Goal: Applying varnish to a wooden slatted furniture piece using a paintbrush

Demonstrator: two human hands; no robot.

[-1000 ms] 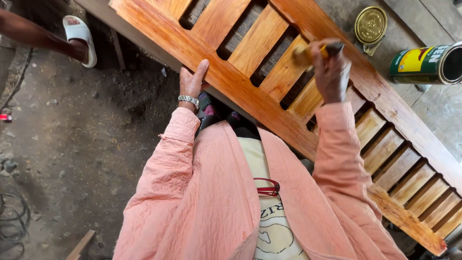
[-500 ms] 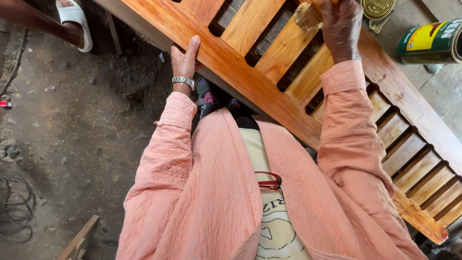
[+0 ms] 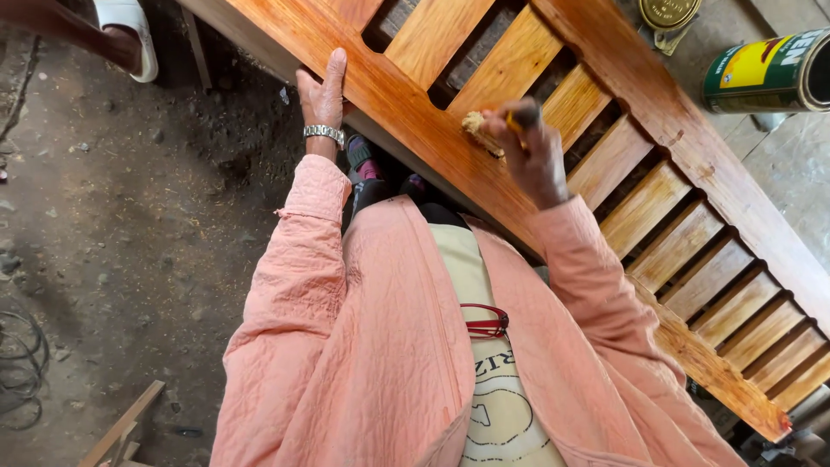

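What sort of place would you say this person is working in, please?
Probably a small woodworking or furniture-finishing workshop: a glossy slatted wooden frame being coated with a brush, an open tin of finish lying nearby, and a dusty dirt floor.

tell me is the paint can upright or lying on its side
On its side. The green and yellow can lies flat on the grey surface, its round rim facing right, beyond the wooden slatted frame. Whether it is full cannot be told.
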